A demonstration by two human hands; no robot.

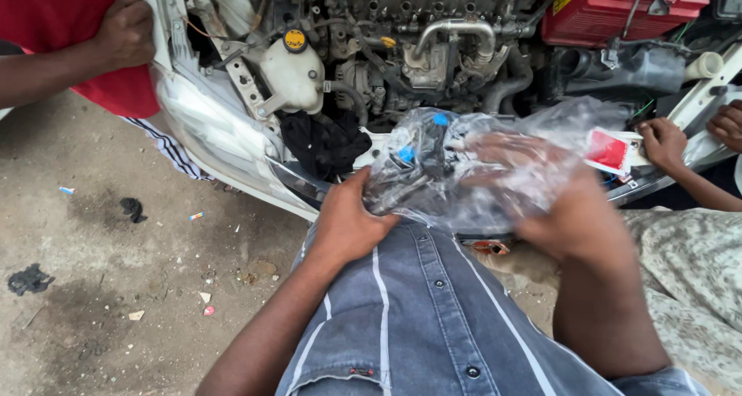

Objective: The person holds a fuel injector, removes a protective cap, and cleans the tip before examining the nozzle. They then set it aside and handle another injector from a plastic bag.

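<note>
Two hands work a clear plastic bag (471, 168) in front of an open engine bay (433, 48). The left hand (348, 222) is closed on the bag's lower left corner, fingers curled under the crumpled film and thumb on top. The right hand (533, 187) is pushed inside the bag from the right; it shows blurred through the plastic, fingers spread toward the middle, and I cannot tell whether it grips anything in there. A dark part (425, 160) with blue caps sits in the bag's left half, just above the left hand. The bag is held over the person's lap, above a grey striped shirt (410, 303), and just in front of the car's white front edge (224, 145). A black rag (325, 145) hangs over that edge, just left of the bag. Behind it stand a white reservoir (294, 75) with a yellow cap and, at upper right, a red battery (618, 6). A red and white pack (610, 150) lies just right of the bag. Another person's hand (127, 33) rests on the car's left corner at upper left, beside red cloth. On the right, a second person's hand (663, 141) touches the front edge near the pack. Stained concrete ground (100, 272) with scattered bits of litter fills the lower left.
</note>
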